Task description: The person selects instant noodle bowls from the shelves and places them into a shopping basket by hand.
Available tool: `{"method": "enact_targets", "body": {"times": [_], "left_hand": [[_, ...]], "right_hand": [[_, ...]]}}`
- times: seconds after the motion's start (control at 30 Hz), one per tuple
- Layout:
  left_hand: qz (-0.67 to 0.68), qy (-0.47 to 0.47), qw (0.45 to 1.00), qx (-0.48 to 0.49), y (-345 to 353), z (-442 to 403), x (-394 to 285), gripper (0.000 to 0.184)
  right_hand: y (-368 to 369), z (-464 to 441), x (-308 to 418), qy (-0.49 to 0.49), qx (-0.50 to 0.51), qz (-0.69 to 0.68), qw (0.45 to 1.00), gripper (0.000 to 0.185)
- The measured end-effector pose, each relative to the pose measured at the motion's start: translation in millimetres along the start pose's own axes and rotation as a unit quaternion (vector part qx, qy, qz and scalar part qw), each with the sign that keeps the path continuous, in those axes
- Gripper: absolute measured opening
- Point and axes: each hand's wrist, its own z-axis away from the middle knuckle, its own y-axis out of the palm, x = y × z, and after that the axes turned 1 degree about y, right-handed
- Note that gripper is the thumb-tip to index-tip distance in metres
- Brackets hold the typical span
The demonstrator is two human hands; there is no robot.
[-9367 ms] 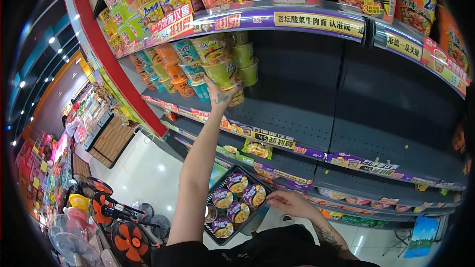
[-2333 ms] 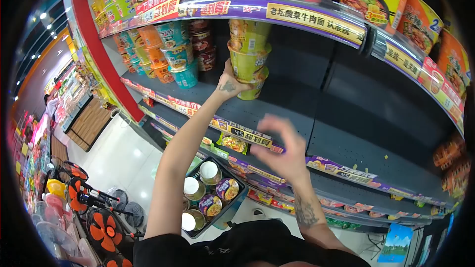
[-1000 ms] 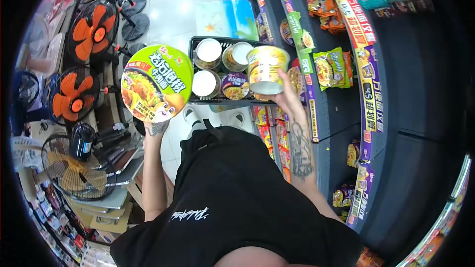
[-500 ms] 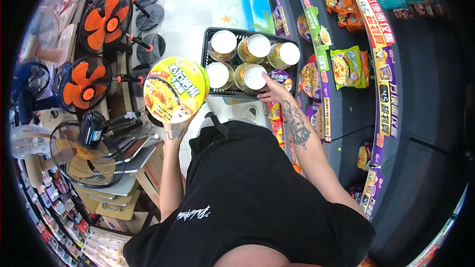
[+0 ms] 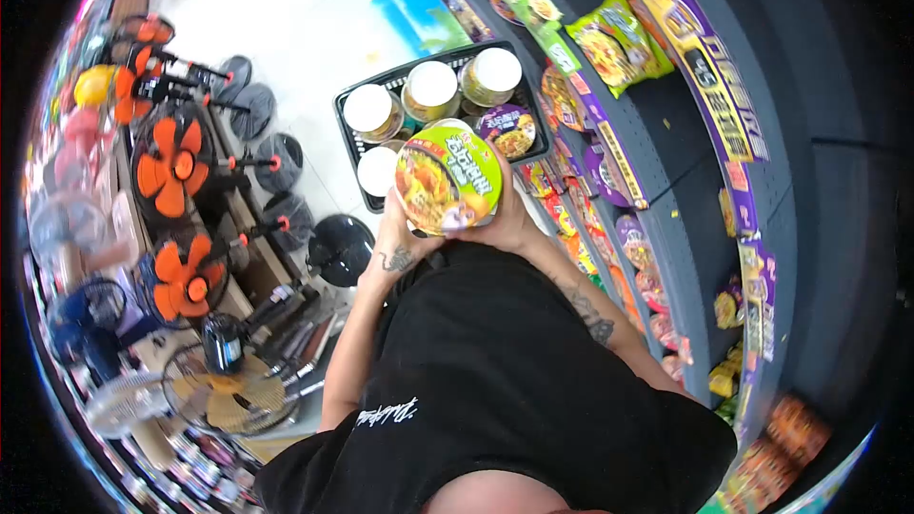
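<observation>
In front of my chest I hold an instant noodle bowl (image 5: pixel 447 179) with a green-rimmed lid picturing noodles. My left hand (image 5: pixel 398 236) wraps its left side, and my right hand (image 5: pixel 514 219) grips the right side. Whether a second bowl is stacked underneath is hidden. Just beyond, a black basket (image 5: pixel 343 138) holds several upside-down tubs with white bases, such as the front-left tub (image 5: pixel 379 169) and the middle tub (image 5: pixel 431 88). A purple-lidded noodle bowl (image 5: pixel 507 130) lies in its right side. The held bowl hides part of the basket's near side.
Shelves with price strips (image 5: pixel 709 67) run along the right, carrying a green noodle packet (image 5: pixel 619 43) and other packets. Orange-bladed fans (image 5: pixel 171 167) line the left. A blue-green printed surface (image 5: pixel 419 17) lies beyond the basket on the white floor (image 5: pixel 286 9).
The noodle bowl has moved right, in front of the basket. My right hand has left the tub in the basket and now grips the bowl too. The view has turned and shifted.
</observation>
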Motion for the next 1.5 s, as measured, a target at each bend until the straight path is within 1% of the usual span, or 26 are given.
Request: {"method": "enact_targets", "body": {"times": [0.03, 0.07, 0.1, 0.13, 0.17, 0.2, 0.27, 0.3, 0.37, 0.43, 0.5, 0.53, 0.57, 0.63, 0.7, 0.73, 0.77, 0.83, 0.97, 1.03, 1.17, 1.23, 1.27, 1.37, 1.43, 1.5], "left_hand": [[0.014, 0.010, 0.999, 0.029, 3.9, -1.5, -4.1, 0.092], [0.042, 0.002, 0.997, 0.060, 8.3, -4.1, -12.3, 0.108], [-0.074, 0.055, 0.994, 0.066, 10.8, -6.6, -5.6, 0.115], [-0.086, 0.043, 0.994, 0.058, 12.2, -11.0, -16.0, 0.119], [-0.099, 0.029, 0.993, 0.051, 13.8, -12.6, -26.6, 0.122], [-0.108, 0.033, 0.992, 0.061, 15.6, -14.1, -24.3, 0.122], [-0.026, -0.013, 1.000, 0.002, 18.6, -20.2, -13.5, 0.127], [-0.034, -0.010, 0.999, 0.009, 16.3, -24.5, -17.1, 0.127], [-0.032, 0.026, 0.998, -0.051, 12.5, -36.4, -25.7, 0.127], [-0.006, 0.069, 0.995, -0.078, 12.5, -58.4, 10.7, 0.125], [-0.024, 0.046, 0.993, -0.109, 18.4, -80.5, -0.2, 0.123], [0.049, 0.073, 0.988, -0.127, 29.2, -96.9, 17.9, 0.122], [0.031, 0.070, 0.989, -0.128, 33.0, -109.5, 22.1, 0.124], [0.033, 0.094, 0.985, -0.142, 49.7, -134.6, 30.0, 0.124], [0.010, 0.123, 0.980, -0.154, 64.6, -153.0, 31.7, 0.123], [0.013, 0.121, 0.982, -0.147, 69.5, -151.2, 5.8, 0.123], [-0.042, 0.140, 0.977, -0.153, 74.0, -162.2, 32.1, 0.123], [-0.028, 0.144, 0.980, -0.138, 80.6, -168.1, 34.5, 0.123], [-0.072, 0.185, 0.969, -0.150, 87.9, -169.9, 27.9, 0.123], [-0.076, 0.136, 0.977, -0.149, 89.6, -166.5, 19.3, 0.122], [-0.108, 0.165, 0.968, -0.154, 92.5, -165.0, 19.3, 0.122], [-0.102, 0.164, 0.967, -0.165, 96.3, -169.6, 22.9, 0.121], [-0.111, 0.156, 0.967, -0.170, 98.1, -171.0, 23.8, 0.121], [-0.118, 0.134, 0.968, -0.178, 100.7, -172.3, 26.3, 0.119], [-0.117, 0.121, 0.969, -0.179, 101.8, -170.3, 30.8, 0.118], [-0.117, 0.170, 0.958, -0.201, 102.5, -170.5, 36.6, 0.117]], "right_hand": [[-6.8, -3.0, -0.4, 0.028, -0.020, -0.033, 0.999, 0.135], [-11.8, -2.1, -16.0, 0.011, -0.046, -0.050, 0.998, 0.130], [-15.2, 3.1, -28.8, 0.030, -0.077, -0.185, 0.979, 0.121], [-26.5, 0.3, -23.3, 0.039, -0.107, -0.252, 0.961, 0.111], [-40.0, 3.5, -29.6, 0.026, -0.140, -0.232, 0.962, 0.099], [-51.8, 10.3, -33.8, 0.129, -0.174, -0.245, 0.945, 0.086], [-71.0, 11.8, -80.4, 0.158, -0.234, -0.419, 0.863, 0.067], [-83.9, 11.4, -91.6, 0.223, -0.247, -0.473, 0.815, 0.065], [-98.0, 7.2, -96.7, 0.268, -0.227, -0.546, 0.761, 0.065], [-102.2, -0.8, -97.2, 0.301, -0.197, -0.569, 0.740, 0.066], [-105.7, -13.7, -104.7, 0.332, -0.163, -0.589, 0.719, 0.068], [-103.9, -20.8, -116.6, 0.380, -0.153, -0.607, 0.681, 0.068], [-99.9, -26.0, -131.2, 0.428, -0.141, -0.622, 0.640, 0.068], [-95.2, -34.6, -147.8, 0.450, -0.142, -0.606, 0.640, 0.067], [-89.3, -41.5, -144.8, 0.456, -0.175, -0.621, 0.613, 0.067], [-87.0, -42.8, -147.0, 0.454, -0.172, -0.625, 0.612, 0.067], [-88.0, -45.4, -149.5, 0.459, -0.164, -0.632, 0.603, 0.067], [-87.4, -45.6, -156.2, 0.468, -0.151, -0.647, 0.583, 0.069], [-88.9, -44.6, -161.0, 0.468, -0.164, -0.648, 0.578, 0.071], [-91.6, -44.4, -164.0, 0.465, -0.170, -0.648, 0.579, 0.072], [-97.8, -40.5, -168.4, 0.449, -0.154, -0.634, 0.611, 0.075], [-103.2, -39.1, -172.5, 0.514, -0.176, -0.621, 0.565, 0.079], [-102.4, -34.4, -175.5, 0.494, -0.178, -0.575, 0.628, 0.090], [-112.0, -27.3, -201.7, 0.540, -0.114, -0.556, 0.622, 0.097], [-116.2, -24.6, -208.0, 0.568, -0.113, -0.528, 0.621, 0.102], [-121.9, -21.2, -213.5, 0.565, -0.070, -0.449, 0.689, 0.097]]}}
